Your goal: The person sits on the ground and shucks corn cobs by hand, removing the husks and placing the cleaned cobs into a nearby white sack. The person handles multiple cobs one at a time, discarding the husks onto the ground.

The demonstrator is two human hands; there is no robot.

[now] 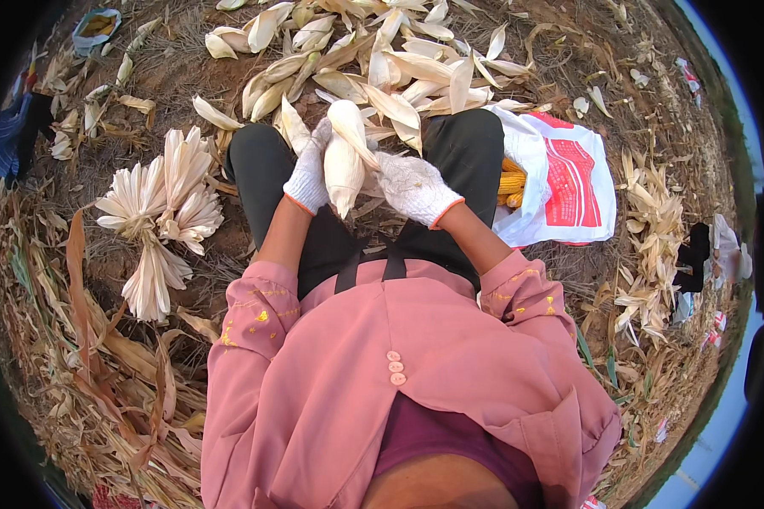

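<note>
Between my knees is an ear of corn (345, 174) in its pale dry husk, with its narrow end toward me. My left hand (310, 172), in a white knitted glove with an orange cuff, is closed around the ear's left side. On the other side my right hand (412, 185), gloved the same way, has its fingers closed on a strip of husk (354, 136) that slants across the ear. The fingertips are partly hidden. No kernels show on this ear.
Many husked ears (382, 64) lie piled on the soil beyond my knees. By my right knee, a white and red sack (573, 182) holds yellow cobs (511, 182). Peeled husk bundles (148, 199) lie at left, dry stalks (119, 356) nearer, and another sack (96, 32) far left.
</note>
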